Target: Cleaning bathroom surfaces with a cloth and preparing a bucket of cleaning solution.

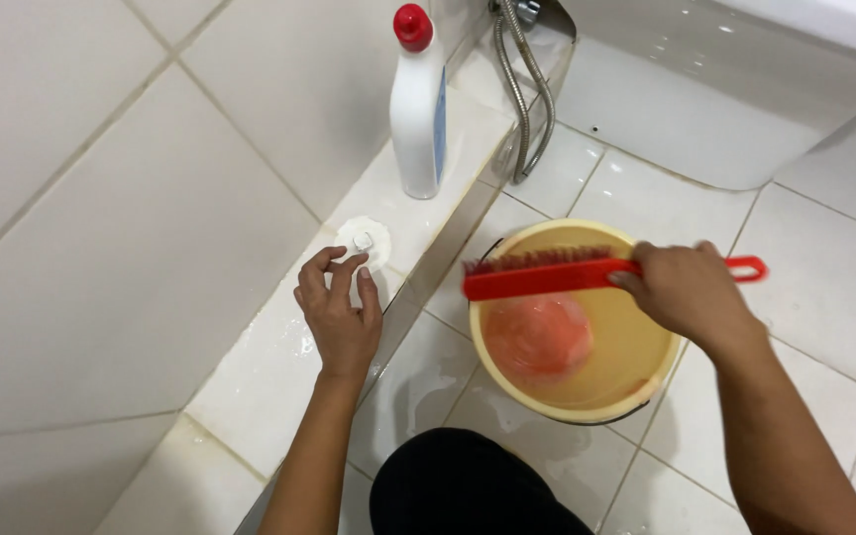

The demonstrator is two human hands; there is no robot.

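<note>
Toilet (pixel 705 109), big and white, stands at the far edge of the wet tiled floor (pixel 824 258). A yellow bucket (pixel 636 362) with water sits on the floor beside the tiled ledge (pixel 279 367). The right hand (pixel 688 289) is clenched on a red brush (pixel 547 275), held over the bucket. A white bottle (pixel 416 109) with a red cap stands far along the ledge. The left hand (pixel 341 315) rests released on the ledge, fingertips just beside a small white disc (pixel 365 240).

White tiled wall (pixel 101 198), wet tiled floor (pixel 824 267), white toilet base (pixel 705 109).
</note>
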